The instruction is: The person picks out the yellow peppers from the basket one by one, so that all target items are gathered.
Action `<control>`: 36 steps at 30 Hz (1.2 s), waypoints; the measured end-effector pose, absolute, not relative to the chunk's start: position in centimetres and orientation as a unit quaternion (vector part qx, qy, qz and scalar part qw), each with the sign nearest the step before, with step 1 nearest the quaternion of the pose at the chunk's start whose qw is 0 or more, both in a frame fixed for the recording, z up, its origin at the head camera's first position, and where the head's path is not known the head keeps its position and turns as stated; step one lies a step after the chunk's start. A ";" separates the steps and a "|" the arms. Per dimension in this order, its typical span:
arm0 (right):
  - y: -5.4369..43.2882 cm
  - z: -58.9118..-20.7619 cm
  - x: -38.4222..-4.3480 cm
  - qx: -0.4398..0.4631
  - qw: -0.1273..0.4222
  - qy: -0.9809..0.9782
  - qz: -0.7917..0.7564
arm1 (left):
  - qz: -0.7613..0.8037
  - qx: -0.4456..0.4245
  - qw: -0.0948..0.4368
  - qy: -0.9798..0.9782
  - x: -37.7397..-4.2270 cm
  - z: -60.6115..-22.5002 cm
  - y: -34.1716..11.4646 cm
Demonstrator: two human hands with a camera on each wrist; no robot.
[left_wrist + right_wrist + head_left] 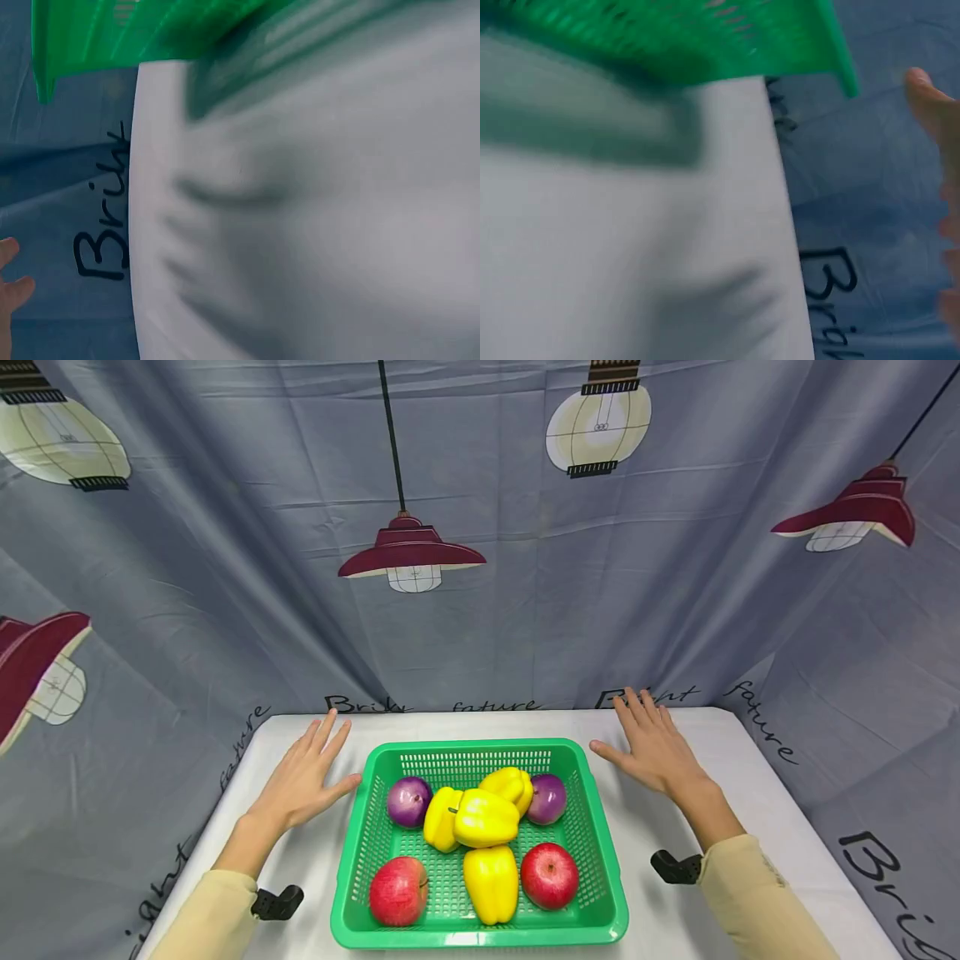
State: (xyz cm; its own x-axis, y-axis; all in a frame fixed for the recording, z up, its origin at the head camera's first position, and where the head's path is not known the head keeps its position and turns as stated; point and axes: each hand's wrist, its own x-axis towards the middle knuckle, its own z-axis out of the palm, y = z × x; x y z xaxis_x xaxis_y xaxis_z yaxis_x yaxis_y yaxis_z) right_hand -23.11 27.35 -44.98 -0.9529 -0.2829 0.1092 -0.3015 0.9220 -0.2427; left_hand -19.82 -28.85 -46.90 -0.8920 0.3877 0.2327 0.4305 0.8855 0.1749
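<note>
The left hand (298, 783) and the right hand (657, 750) are held spread above a white table (765, 810). Between them a green basket (480, 937) is set, in which yellow peppers (487, 818), red apples (550, 876) and purple balls (548, 799) are gathered.

Left hand (303, 781) left, right hand (656, 752) right, well apart, backs up. Fingers (337, 744) straight, slightly spread, pointing far; thumbs (342, 788) angled inward. Arms (243, 847) reach from near side.

The basket (480, 937) sits on the surface (757, 793) between left grip (302, 783) and right grip (654, 750); in it, peppers (486, 817) lie midway, one apple (398, 891) nearer left grip, another apple (550, 876) nearer right.
</note>
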 end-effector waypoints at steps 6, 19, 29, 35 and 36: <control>26.1 -43.7 -23.1 0.140 -0.010 -0.959 0.246 | -0.141 -0.249 0.097 -0.953 -18.6 -47.8 -28.1; 24.0 -42.4 -23.4 0.154 -0.074 -0.916 0.363 | -0.212 -0.343 0.079 -0.911 -15.4 -48.8 -26.2; 21.6 -41.4 -23.9 0.244 -0.116 -0.888 0.373 | -0.218 -0.364 0.067 -0.903 -14.9 -49.8 -25.2; 19.8 -41.7 -23.7 0.306 -0.142 -0.850 0.406 | -0.229 -0.362 0.069 -0.901 -14.8 -49.8 -25.3; 19.5 -41.8 -23.6 0.311 -0.148 -0.845 0.409 | -0.230 -0.362 0.069 -0.901 -14.8 -49.8 -25.3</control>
